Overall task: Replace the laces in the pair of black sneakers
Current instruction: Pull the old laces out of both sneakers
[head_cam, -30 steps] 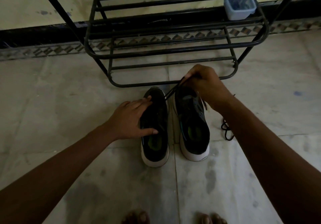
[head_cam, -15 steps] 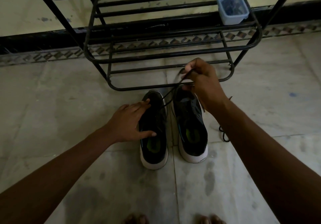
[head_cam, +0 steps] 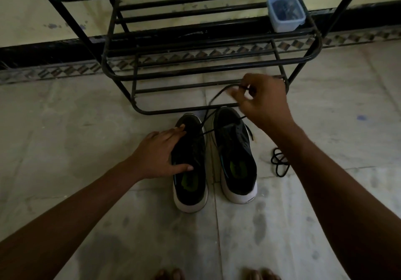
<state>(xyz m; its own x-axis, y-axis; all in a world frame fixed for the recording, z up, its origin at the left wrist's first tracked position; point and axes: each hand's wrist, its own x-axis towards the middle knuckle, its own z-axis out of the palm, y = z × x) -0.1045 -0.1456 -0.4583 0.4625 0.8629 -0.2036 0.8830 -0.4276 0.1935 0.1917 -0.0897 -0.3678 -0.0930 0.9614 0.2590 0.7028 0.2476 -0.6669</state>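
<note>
Left hand (head_cam: 160,153) lies flat on the left sneaker (head_cam: 191,195), fingers straight and spread over the outer side and toe area, thumb stretched across the front of the shoe opening. It presses and grips nothing.

Right hand (head_cam: 264,101) is raised above and beyond the toe of the right sneaker (head_cam: 236,162), in front of the lowest bar of the shoe rack (head_cam: 212,56). Its fingertips pinch a thin black lace (head_cam: 217,96), a narrow grip with the other fingers curled in. From the pinch the lace arcs out to the left, drops between the two toes and runs into the front of the left sneaker. A second strand crosses the right sneaker's toe toward the same spot. Too dark to tell which eyelet it goes through.

Both sneakers sit side by side on the tiled floor (head_cam: 65,138), toes toward the rack, heels toward the person, not quite touching. A loose lace (head_cam: 278,163) lies coiled on the floor just right of the right sneaker, partly behind the right forearm.

A plastic container (head_cam: 285,13) stands at the right end of a rack shelf. Bare toes (head_cam: 171,274) show at the bottom edge.
</note>
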